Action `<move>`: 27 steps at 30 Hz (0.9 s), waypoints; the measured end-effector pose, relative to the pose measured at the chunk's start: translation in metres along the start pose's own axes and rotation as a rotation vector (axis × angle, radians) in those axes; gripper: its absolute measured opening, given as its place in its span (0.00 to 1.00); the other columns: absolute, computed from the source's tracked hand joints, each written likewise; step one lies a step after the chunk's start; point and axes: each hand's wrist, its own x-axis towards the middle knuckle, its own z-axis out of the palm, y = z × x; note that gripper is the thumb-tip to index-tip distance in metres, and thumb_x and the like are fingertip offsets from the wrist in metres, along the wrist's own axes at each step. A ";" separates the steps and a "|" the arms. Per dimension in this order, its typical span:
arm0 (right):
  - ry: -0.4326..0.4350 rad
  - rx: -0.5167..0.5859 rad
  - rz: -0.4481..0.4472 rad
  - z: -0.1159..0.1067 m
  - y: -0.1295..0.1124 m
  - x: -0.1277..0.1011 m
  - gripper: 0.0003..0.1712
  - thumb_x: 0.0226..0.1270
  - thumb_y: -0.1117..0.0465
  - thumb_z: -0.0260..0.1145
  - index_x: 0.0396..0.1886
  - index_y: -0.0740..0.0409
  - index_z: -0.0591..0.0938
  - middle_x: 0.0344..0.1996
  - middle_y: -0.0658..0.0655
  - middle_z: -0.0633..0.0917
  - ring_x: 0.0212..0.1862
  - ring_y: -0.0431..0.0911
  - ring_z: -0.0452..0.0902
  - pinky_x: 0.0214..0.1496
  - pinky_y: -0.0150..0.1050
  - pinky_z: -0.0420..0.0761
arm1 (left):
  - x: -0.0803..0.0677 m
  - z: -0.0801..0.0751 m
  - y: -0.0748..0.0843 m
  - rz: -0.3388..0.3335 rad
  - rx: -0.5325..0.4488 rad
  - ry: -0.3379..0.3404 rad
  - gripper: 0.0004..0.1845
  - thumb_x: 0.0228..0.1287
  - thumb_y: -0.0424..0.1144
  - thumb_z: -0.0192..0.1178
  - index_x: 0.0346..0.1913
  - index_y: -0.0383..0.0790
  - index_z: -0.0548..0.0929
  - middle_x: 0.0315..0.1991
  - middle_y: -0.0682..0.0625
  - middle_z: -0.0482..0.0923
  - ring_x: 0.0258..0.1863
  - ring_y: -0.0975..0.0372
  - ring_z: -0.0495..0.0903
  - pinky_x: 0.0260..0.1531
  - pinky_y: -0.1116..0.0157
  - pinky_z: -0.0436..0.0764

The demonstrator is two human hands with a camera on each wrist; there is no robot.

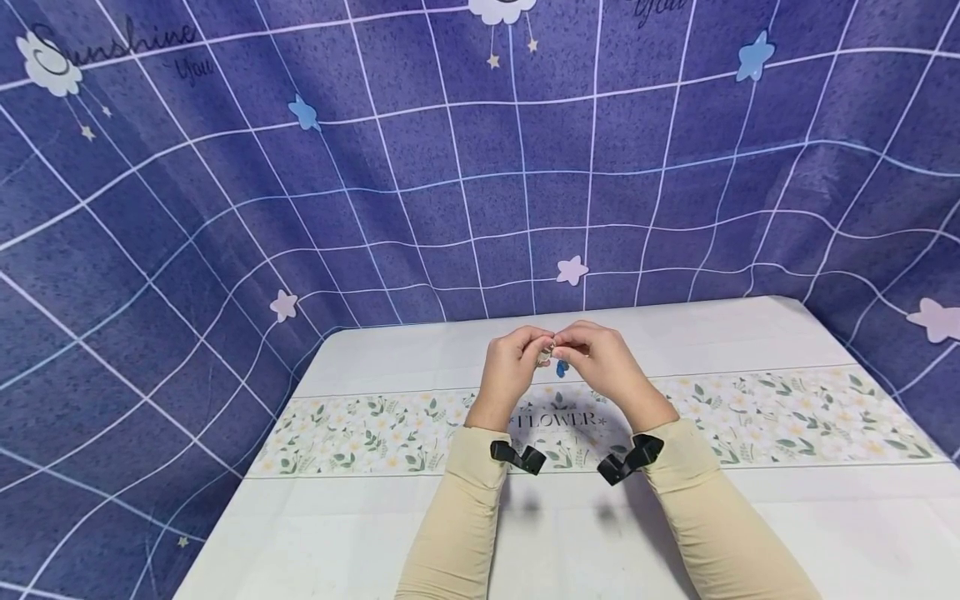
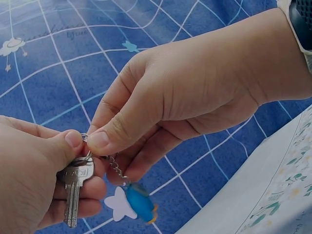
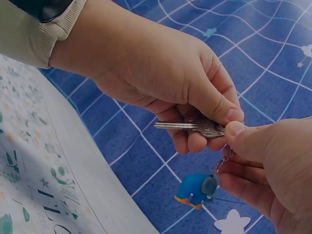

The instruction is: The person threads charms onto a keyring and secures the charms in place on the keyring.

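Observation:
Both hands meet in the air above the table, fingertip to fingertip. My left hand [image 1: 506, 375] pinches a small metal key ring [image 2: 85, 138] between thumb and forefinger. From that ring hangs a silver key [image 2: 73, 190], lying against the left hand's curled fingers. My right hand [image 1: 603, 362] pinches the same ring from the other side, thumb tip beside the left thumb. A short chain [image 3: 227, 157] drops under the right hand to a blue figure charm [image 3: 192, 189] with orange feet and a grey top. The fingertips hide part of the ring.
Below lies a table [image 1: 337, 517] with a white cover and a flowered band lettered FLOWER. A blue-purple curtain [image 1: 420, 200] with white grid lines and stars stands behind it and at its sides. Black straps [image 1: 517, 457] with small devices sit at both sleeve cuffs.

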 end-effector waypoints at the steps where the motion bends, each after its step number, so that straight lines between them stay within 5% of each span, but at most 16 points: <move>1: 0.002 0.005 0.001 0.000 0.000 0.000 0.07 0.64 0.64 0.73 0.40 0.61 0.89 0.38 0.55 0.88 0.39 0.48 0.84 0.44 0.44 0.84 | 0.000 0.000 0.000 -0.001 -0.001 0.004 0.10 0.73 0.39 0.60 0.41 0.36 0.88 0.37 0.45 0.89 0.28 0.65 0.87 0.32 0.73 0.84; 27: -0.003 0.064 -0.024 -0.002 0.001 0.001 0.07 0.63 0.67 0.74 0.40 0.65 0.89 0.37 0.56 0.88 0.39 0.47 0.85 0.46 0.37 0.86 | 0.001 0.004 -0.001 -0.065 -0.082 0.059 0.09 0.73 0.35 0.60 0.41 0.33 0.87 0.36 0.43 0.88 0.30 0.59 0.88 0.30 0.69 0.86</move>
